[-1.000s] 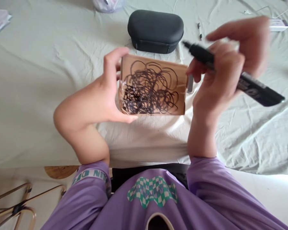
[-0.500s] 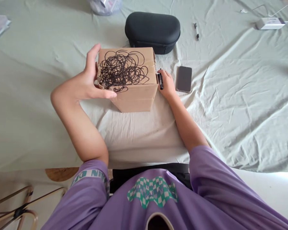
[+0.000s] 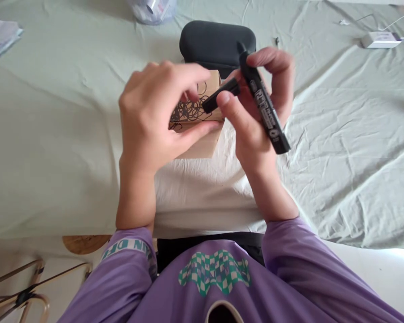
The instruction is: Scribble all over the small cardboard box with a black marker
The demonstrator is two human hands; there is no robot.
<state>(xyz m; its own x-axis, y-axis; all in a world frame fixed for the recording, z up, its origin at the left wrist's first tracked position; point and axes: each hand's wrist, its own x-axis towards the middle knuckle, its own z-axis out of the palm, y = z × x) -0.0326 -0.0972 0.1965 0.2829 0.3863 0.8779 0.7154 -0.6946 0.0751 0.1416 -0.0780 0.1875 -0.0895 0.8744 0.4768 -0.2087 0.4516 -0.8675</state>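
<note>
1. The right hand [image 3: 256, 139] holds two things at once: a black marker [image 3: 264, 106] and its black cap [image 3: 212, 101].
2. The marker is uncapped and slants across the fingers, its dark tip pointing away from the person and its white lettering facing up.
3. The cap sits apart from it, pinched at the thumb and pointing toward the left hand [image 3: 150, 116].
4. The left hand is spread wide — thumb and fingers well apart, with some blur at the fingertips — just beside the cap.
5. Below both hands stands a cardboard box [image 3: 202, 147], partly hidden by them; black scribbles [image 3: 191, 110] cover much of its top.
6. Just behind the box lies a rounded black case [image 3: 215, 40], with the marker's tip crossing it in view.
7. The tabletop [image 3: 343, 175] is draped in a pale, wrinkled cloth [image 3: 67, 112].
8. Farther off are a plastic bag [image 3: 156, 10] at the back, papers [image 3: 2, 40] at the far left — and a white block [image 3: 381, 40] with a cable at the far right.
</note>
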